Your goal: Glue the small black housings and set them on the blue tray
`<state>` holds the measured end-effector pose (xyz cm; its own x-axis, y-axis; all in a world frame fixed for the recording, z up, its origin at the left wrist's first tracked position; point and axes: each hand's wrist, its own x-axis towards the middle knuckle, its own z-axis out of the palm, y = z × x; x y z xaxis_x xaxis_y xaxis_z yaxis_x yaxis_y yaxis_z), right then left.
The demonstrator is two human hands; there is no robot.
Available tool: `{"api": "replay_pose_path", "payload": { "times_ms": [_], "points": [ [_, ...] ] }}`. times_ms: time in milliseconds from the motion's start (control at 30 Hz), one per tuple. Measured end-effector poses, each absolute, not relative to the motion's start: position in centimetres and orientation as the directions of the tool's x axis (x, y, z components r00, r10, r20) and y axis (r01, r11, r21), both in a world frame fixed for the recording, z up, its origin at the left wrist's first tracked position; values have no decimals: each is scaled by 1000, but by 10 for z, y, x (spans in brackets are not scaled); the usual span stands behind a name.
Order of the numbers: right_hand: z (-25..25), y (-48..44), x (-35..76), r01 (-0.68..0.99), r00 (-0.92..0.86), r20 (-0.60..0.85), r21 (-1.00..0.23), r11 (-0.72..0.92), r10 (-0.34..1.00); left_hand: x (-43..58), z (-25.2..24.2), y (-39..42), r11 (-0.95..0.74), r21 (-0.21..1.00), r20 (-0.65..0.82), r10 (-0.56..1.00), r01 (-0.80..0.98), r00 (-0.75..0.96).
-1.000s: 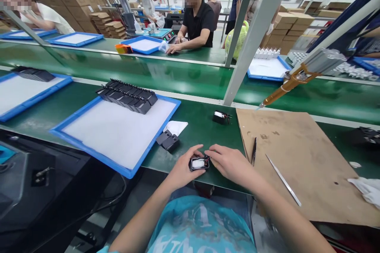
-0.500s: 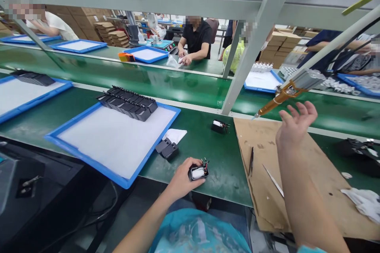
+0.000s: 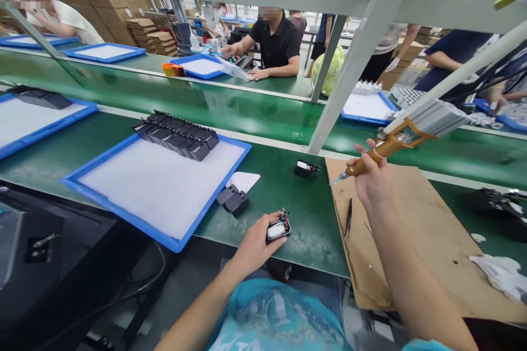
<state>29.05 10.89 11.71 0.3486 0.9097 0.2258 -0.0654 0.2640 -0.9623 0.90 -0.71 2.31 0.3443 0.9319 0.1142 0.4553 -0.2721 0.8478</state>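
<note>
- Your left hand [image 3: 257,241] has its fingers [image 3: 268,220] and thumb pinching a small black open-topped plastic case with a white block inside [image 3: 284,237], near the front edge of the green bench [image 3: 315,225]; I cannot tell whether the case touches it
- Your right hand [image 3: 368,175] has its fingers curled around a slim gold-coloured barrel-shaped tool with a pale blue tip [image 3: 389,146], which slants down and left over the corner of a flat brown cardboard sheet [image 3: 424,225], well apart from the held case
- A loose left pinch could let the case twist or slip over the bench edge, since that edge is so near
- Thin red and dark wires [image 3: 285,218] rise at the case's far side, so a tip swung in low could snag or bend them
- A wide sweep leftward might also knock the second black wired case [image 3: 303,170], which stands just beyond the tip
- Should the tip leak, drops could mark the cardboard
</note>
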Motion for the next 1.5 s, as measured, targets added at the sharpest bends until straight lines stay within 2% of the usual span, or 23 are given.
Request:
{"api": "replay_pose_path", "payload": {
  "times_ms": [133,233,433,833,1167,1367,1500],
  "points": [
    [118,57,238,-163,215,283,-933,320,935,11,25,-8,-280,818,154,948,503,277],
    [119,31,202,-273,139,322,-897,348,937,9,30,-8,-238,793,128,965,561,228],
    [127,18,163,-449,174,307,-821,353,936,4,38,-13,-169,785,76,981,596,178],
    [123,15,160,-469,167,338,-799,376,926,8,54,-20,-213,799,127,974,562,188],
    [132,13,158,-397,175,332,-838,375,927,9,52,-17,-188,814,102,978,549,184],
    [133,13,151,-468,178,346,-793,389,921,17,46,-11,-168,847,76,977,505,197],
    [134,12,146,-512,156,363,-766,389,919,26,46,-10,-216,872,138,969,439,203]
  ]
}}
